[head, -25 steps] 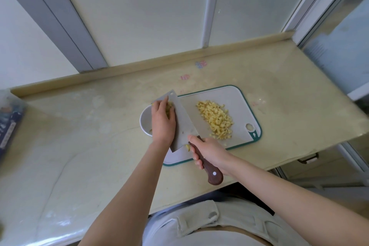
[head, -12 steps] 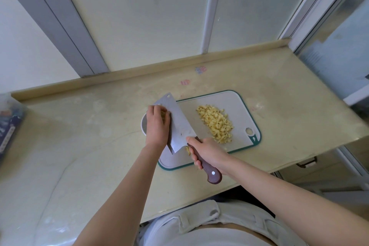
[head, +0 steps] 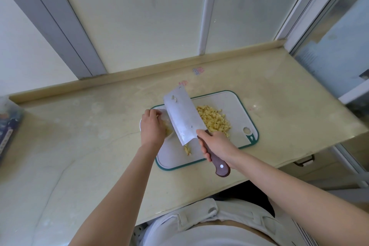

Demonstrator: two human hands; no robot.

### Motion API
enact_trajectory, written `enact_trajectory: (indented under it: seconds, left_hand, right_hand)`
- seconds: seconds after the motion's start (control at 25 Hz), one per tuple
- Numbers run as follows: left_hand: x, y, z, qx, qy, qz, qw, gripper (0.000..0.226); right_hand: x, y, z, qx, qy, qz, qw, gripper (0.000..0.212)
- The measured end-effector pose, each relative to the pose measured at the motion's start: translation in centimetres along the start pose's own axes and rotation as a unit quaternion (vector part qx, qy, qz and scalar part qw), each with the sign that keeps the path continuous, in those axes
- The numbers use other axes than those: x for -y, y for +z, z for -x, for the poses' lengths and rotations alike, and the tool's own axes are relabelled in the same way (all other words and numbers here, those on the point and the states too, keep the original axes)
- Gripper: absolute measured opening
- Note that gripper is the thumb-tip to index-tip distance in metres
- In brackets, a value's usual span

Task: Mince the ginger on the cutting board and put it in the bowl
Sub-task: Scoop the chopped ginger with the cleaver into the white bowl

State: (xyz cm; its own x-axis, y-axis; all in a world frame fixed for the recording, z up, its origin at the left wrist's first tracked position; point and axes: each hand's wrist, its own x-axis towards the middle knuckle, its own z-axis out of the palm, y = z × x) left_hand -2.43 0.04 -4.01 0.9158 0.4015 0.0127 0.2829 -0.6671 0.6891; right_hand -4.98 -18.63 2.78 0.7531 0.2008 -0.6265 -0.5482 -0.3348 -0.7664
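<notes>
**Inspector:** Hands first.

**Assistant:** The right hand (head: 216, 143) is wrapped round the brown riveted wooden handle of a broad steel cleaver (head: 183, 120). The blade slants across the left part of the white plastic cutting board (head: 235, 104) with the teal rim, broad face up. The left hand (head: 152, 128) lies over a small white bowl (head: 165, 116), fingers bent down at its far edge. Whether they grip the rim cannot be told.

**Inspector:** The ginger?

**Assistant:** Four places. The main heap of pale yellow minced ginger (head: 213, 121) sits mid-board, just right of the blade. A small cluster (head: 187, 150) lies on the board below the blade's heel. Some shows in the bowl beside the left palm, and a few bits cling near the blade's far end.

**Inspector:** The bowl's position?

**Assistant:** At the board's far left corner on the beige stone surface (head: 79, 136), mostly hidden by the hand.

**Inspector:** Any writing?

**Assistant:** None of it legible.
- Pink and blue marks (head: 198, 70) on the surface behind the board, illegible.
- A teal emblem (head: 252, 138) beside the board's round hanging hole (head: 246, 130), too small to read.
- A blue printed packet (head: 8, 132) at the far left, text blurred.
</notes>
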Motion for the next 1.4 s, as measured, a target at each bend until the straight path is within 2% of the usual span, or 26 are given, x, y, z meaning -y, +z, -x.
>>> enact_trajectory:
  seconds: [0.12, 0.24, 0.32, 0.4, 0.52, 0.6, 0.76, 0.92, 1.12, 1.28, 1.4]
  left_hand:
    - [-2.0, -0.9, 0.4, -0.029, 0.062, 0.029, 0.997, 0.028]
    - [-3.2, -1.0, 0.9, 0.067, 0.210, -0.022, 0.975, 0.043]
    - [-2.8, -0.5, 1.2, 0.122, 0.256, -0.095, 0.954, 0.051]
    - [-1.6, -0.1, 1.6, 0.140, 0.216, -0.118, 0.959, 0.054]
    - [0.4, -0.2, 2.4, 0.134, 0.103, -0.161, 0.972, 0.057]
    - [1.1, -0.4, 2.5, 0.107, 0.079, -0.213, 0.968, 0.053]
    - [0.0, -1.1, 2.5, 0.039, 0.111, -0.149, 0.982, 0.036]
    - [-2.1, -1.0, 3.6, 0.051, 0.136, -0.091, 0.985, 0.023]
    - [-2.2, 1.3, 6.1, 0.106, 0.215, -0.104, 0.965, 0.022]
    - [-1.2, 3.6, 7.1, 0.219, 0.179, -0.191, 0.940, 0.044]
    - [-0.6, 4.7, 7.2, 0.239, 0.181, -0.219, 0.928, 0.043]
  right_hand:
    - [0.0, -0.5, 0.2, -0.007, -0.001, 0.003, 1.000, 0.040]
    - [-0.1, -0.7, 0.6, 0.001, -0.006, 0.012, 1.000, 0.040]
    - [-0.3, -0.7, 0.9, 0.004, -0.015, 0.029, 0.999, 0.041]
    - [-0.5, -0.9, 1.1, 0.008, -0.023, 0.039, 0.999, 0.042]
    - [-1.0, -1.4, 1.3, 0.004, -0.022, 0.039, 0.999, 0.042]
    - [-1.2, -1.7, 1.3, -0.001, -0.021, 0.034, 0.999, 0.042]
    - [-1.7, -2.3, 1.1, -0.010, -0.029, 0.032, 0.999, 0.043]
    - [-3.0, -3.5, 0.6, -0.057, -0.070, 0.060, 0.994, 0.048]
    - [-4.7, -6.4, 0.1, -0.181, -0.104, 0.112, 0.972, 0.049]
    - [-5.1, -7.2, 0.3, -0.174, -0.098, 0.083, 0.976, 0.044]
    - [-5.3, -6.7, 0.4, -0.153, -0.089, 0.057, 0.982, 0.042]
